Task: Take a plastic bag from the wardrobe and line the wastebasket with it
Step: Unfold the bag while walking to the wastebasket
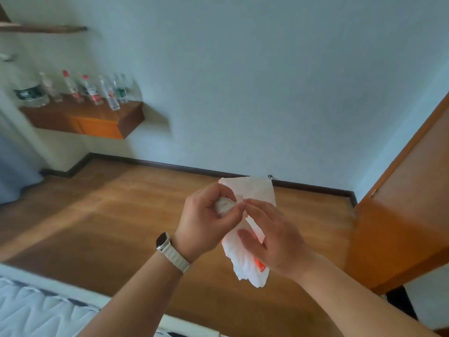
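Plastic bag (252,229), white with orange print, mid-air above wooden floor (121,210), crumpled. Left hand (206,222) clenches bunched end; right hand (272,239) pinches film beside it. Thin, limp, slippery, weightless: find mouth edge, grip there. Wastebasket not in view.

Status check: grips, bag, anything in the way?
Left grip holds the plastic bag by its bunched end; right grip pinches the loose part. Bag up over the wood floor, not yet opened out. Wastebasket not in view.
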`<move>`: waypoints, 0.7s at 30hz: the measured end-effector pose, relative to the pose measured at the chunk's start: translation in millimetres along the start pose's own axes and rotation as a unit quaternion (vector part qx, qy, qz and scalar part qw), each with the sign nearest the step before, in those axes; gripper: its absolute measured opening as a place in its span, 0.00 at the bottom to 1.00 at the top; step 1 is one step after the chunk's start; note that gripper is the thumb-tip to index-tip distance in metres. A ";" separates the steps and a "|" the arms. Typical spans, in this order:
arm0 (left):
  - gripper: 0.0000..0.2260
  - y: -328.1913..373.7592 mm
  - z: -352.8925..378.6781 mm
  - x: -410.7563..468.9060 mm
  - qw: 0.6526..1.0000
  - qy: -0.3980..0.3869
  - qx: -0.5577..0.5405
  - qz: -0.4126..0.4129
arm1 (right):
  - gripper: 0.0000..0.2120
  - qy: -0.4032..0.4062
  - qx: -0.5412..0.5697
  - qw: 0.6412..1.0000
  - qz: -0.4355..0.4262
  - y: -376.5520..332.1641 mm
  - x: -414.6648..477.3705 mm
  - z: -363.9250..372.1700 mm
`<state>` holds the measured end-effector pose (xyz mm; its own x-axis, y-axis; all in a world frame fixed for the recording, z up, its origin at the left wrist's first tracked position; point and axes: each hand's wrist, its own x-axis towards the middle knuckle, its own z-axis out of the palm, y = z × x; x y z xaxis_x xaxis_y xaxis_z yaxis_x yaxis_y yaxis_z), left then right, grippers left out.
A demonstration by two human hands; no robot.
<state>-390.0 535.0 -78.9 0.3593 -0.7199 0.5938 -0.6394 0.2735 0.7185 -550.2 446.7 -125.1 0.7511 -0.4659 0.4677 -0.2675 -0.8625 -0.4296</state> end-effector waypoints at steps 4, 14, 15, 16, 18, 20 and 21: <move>0.07 -10.4 -24.1 4.2 0.998 0.050 0.031 -0.012 | 0.20 -0.016 0.038 0.998 -0.047 -5.8 33.1 17.4; 0.11 -58.9 -60.1 41.3 0.976 0.141 0.145 -0.084 | 0.19 -0.068 0.126 0.979 -0.142 8.8 137.9 77.6; 0.12 -67.5 -61.0 49.3 0.972 0.148 0.156 -0.092 | 0.20 -0.073 0.137 0.976 -0.154 14.2 151.2 84.7; 0.11 -76.2 -61.1 58.3 0.969 0.153 0.168 -0.100 | 0.20 -0.079 0.150 0.972 -0.164 20.8 165.0 91.1; 0.12 -94.8 -57.9 79.3 0.960 0.169 0.186 -0.122 | 0.21 -0.094 0.179 0.963 -0.179 37.1 194.9 103.7; 0.15 -114.4 -51.4 104.4 0.951 0.193 0.189 -0.151 | 0.21 -0.111 0.202 0.955 -0.188 57.4 226.5 115.7; 0.15 -124.9 -47.6 118.9 0.947 0.202 0.188 -0.163 | 0.20 -0.117 0.210 0.952 -0.191 69.1 242.4 121.6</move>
<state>-235.1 445.7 -80.8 0.7613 -0.4025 0.5083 -0.6199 -0.2223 0.7525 -313.1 298.2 -135.3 0.8721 -0.0347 0.4881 0.2802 -0.7823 -0.5563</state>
